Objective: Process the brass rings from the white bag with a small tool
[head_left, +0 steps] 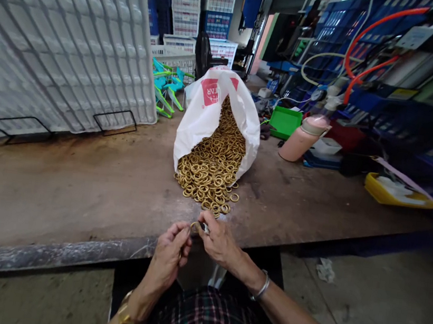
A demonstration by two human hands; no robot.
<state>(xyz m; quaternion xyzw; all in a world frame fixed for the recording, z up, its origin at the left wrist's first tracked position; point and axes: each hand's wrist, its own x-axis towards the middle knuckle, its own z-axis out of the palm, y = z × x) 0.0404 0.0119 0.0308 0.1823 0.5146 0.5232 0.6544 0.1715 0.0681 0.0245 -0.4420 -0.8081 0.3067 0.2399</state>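
Note:
Brass-coloured rings (210, 166) spill from the mouth of a white plastic bag (192, 129) with red print, lying on the brown table. Just in front of the pile, at the table's front edge, my left hand (170, 251) pinches a single brass ring (194, 224) between thumb and fingers. Touching that ring from the right, my right hand (220, 239) is closed on a small dark tool with a pale end (203, 228). Most of the tool is hidden by the fingers.
White stacked trays (65, 41) stand at the left behind black wire stands (114, 119). Right of the bag are a green tray (285, 122), a pink bottle (301, 141) and a yellow tray (396, 193). The table's front edge (69, 251) runs below the hands.

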